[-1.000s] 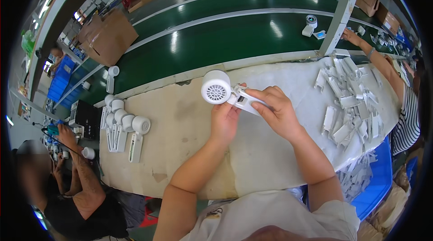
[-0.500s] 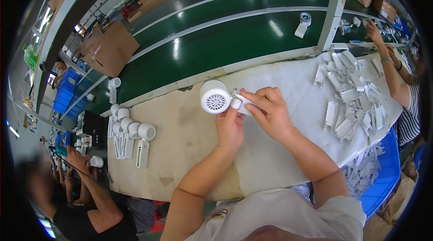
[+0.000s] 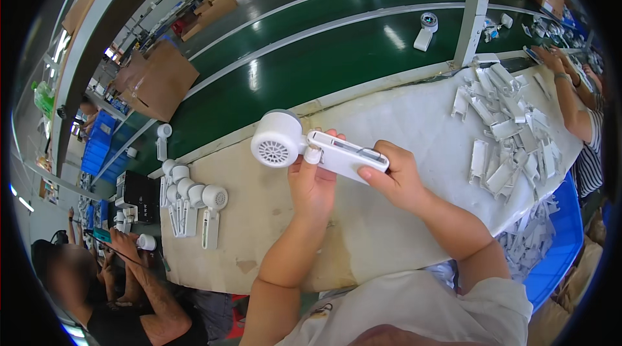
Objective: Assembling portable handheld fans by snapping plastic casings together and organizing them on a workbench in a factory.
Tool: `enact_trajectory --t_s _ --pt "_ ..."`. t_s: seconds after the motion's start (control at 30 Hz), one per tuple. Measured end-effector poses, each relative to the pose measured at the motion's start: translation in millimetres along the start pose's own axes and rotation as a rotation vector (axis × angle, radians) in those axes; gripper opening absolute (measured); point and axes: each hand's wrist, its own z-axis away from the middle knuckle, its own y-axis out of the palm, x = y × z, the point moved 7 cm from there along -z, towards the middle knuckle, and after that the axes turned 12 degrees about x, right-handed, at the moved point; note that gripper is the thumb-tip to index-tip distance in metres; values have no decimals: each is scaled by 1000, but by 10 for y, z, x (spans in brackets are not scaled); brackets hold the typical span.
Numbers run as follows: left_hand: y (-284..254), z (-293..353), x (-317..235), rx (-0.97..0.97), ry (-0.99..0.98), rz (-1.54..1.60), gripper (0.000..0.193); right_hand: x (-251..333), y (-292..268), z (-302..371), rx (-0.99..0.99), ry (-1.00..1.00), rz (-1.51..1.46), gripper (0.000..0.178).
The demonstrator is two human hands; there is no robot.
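Above the middle of the table I hold a white handheld fan (image 3: 277, 140), its round head with a slotted grille at the left and its handle pointing right. A long, narrow opening runs along the handle's upper face. My left hand (image 3: 312, 185) is closed around the joint between head and handle, its thumb on the near side and fingertips showing behind. My right hand (image 3: 396, 177) grips the handle's far end between thumb and fingers. Both hands touch the same fan.
Finished-looking white fans (image 3: 192, 198) stand grouped on the table at left. A pile of white handle shells (image 3: 502, 129) lies at right, above a blue bin (image 3: 558, 242) of more parts. A green conveyor (image 3: 291, 64) runs behind. Co-workers sit left and right.
The fan has moved left and its handle now lies extended to the right. My right hand has slid from near the joint to the handle's end. The right co-worker's hands have lowered.
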Motion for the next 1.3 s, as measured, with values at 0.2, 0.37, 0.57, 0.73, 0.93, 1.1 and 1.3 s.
enact_trajectory --t_s 0.2,0.37,0.57,0.73,0.93,1.1,1.3 --pt "-98 -66 -50 166 -208 -203 33 -113 201 -54 203 -236 422 34" --pt "-558 168 -457 206 -550 -1572 34 -677 58 -366 405 -142 443 29" --pt "-1420 808 -1527 -135 -439 -2098 35 -1556 -1578 -1007 -167 273 565 19" --pt "-1647 929 -1758 -251 -350 -2254 36 -1919 -2193 -1291 -450 380 616 20" --pt "-1226 724 -1431 -175 -256 -2494 55 -2177 -2210 -1421 -343 418 616 26" --pt "-538 479 -327 538 -277 -1975 51 -2128 -2133 -1487 -299 522 734 34" --pt "595 538 982 1248 -227 -1388 33 -1988 -1918 -1514 -403 425 950 37"
